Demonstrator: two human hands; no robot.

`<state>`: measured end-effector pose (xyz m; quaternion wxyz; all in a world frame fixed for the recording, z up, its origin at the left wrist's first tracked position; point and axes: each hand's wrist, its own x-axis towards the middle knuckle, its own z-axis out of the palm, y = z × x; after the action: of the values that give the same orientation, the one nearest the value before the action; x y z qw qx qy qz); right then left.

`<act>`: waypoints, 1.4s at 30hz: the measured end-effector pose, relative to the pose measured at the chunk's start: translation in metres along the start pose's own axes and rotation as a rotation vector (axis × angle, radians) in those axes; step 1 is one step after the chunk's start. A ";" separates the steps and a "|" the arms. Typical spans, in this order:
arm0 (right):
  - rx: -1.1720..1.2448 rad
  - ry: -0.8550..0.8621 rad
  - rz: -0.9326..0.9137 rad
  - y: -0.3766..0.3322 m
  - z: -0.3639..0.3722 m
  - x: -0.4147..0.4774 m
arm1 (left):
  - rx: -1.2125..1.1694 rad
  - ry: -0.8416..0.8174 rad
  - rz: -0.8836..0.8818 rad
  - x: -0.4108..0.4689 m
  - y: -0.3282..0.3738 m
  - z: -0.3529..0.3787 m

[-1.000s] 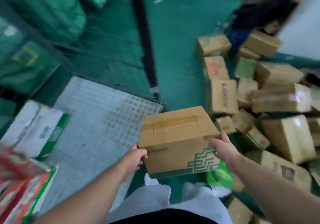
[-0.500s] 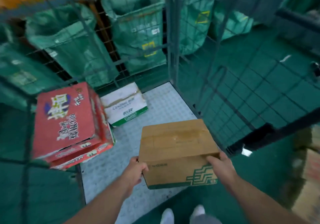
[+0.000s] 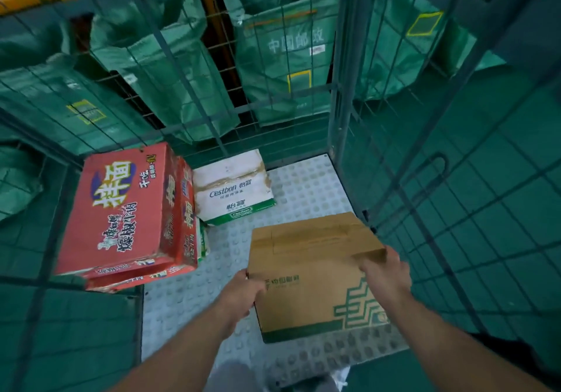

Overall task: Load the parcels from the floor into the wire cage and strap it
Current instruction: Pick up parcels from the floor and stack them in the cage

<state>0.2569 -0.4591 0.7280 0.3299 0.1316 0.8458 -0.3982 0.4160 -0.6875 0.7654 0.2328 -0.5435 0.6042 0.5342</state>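
At the frame's lower centre, my left hand [image 3: 243, 296] and right hand [image 3: 387, 274] are gripping the brown parcel [image 3: 312, 270], fingers [image 3: 368, 265] curling round its sides.

Count at the wire cage [image 3: 336, 94]: one cage was present. Inside it were two red boxes [image 3: 121, 209], one white box [image 3: 232, 189] and one brown box [image 3: 309, 273]. Behind it were at least five green sacks [image 3: 282, 57].

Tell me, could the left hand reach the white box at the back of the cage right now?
Probably not yet: the left hand grips the brown parcel. Once it lets go, the bare cage floor leaves the way to the white box open.
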 end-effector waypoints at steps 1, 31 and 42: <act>-0.007 0.011 -0.010 -0.011 -0.004 0.013 | -0.002 0.009 0.013 0.002 0.011 0.003; -0.182 0.200 -0.081 -0.213 0.146 0.441 | -0.307 0.071 0.024 0.457 0.264 -0.007; 0.217 -0.034 0.202 -0.146 0.213 0.506 | -0.610 -0.063 -0.062 0.559 0.281 0.040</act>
<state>-0.0957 -0.7357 0.3796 0.3663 0.2440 0.7745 -0.4544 -0.0188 -0.9248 0.3805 0.0937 -0.5898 0.3914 0.7001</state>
